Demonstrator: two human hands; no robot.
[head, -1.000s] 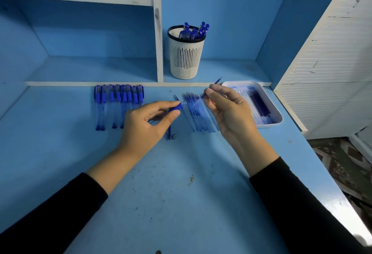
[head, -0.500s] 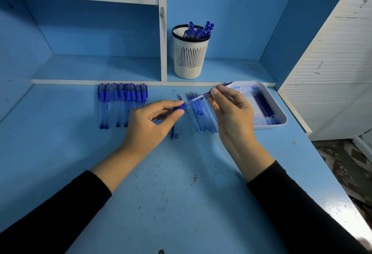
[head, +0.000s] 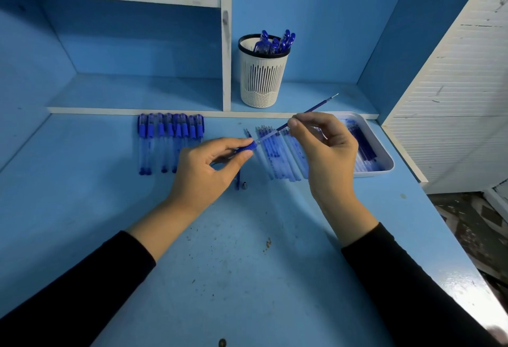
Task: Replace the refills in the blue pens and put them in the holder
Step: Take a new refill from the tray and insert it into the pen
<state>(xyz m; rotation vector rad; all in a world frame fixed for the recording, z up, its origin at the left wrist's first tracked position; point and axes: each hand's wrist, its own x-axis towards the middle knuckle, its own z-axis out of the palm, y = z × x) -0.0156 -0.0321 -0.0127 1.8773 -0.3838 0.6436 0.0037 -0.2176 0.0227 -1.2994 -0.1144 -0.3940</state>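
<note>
My left hand [head: 204,170] grips a pen barrel [head: 247,148] by its blue grip, just above the desk. My right hand [head: 327,151] pinches a thin refill [head: 316,107] that slants up to the right, its lower end at the barrel's mouth and its metal tip in the air. A row of capped blue pens [head: 170,140] lies to the left. Several loose refills [head: 280,154] lie on the desk between my hands. The white slotted holder [head: 262,77] stands on the low shelf with several blue pens in it.
A white tray [head: 384,159] with more refills sits at the right, behind my right hand. A small metal pen tip [head: 244,185] and a blue part lie below my left hand. A white louvred panel [head: 453,99] bounds the desk on the right.
My right hand has drawn the refill up and to the right, so more of it shows outside the barrel. My left hand has kept the barrel in place.
</note>
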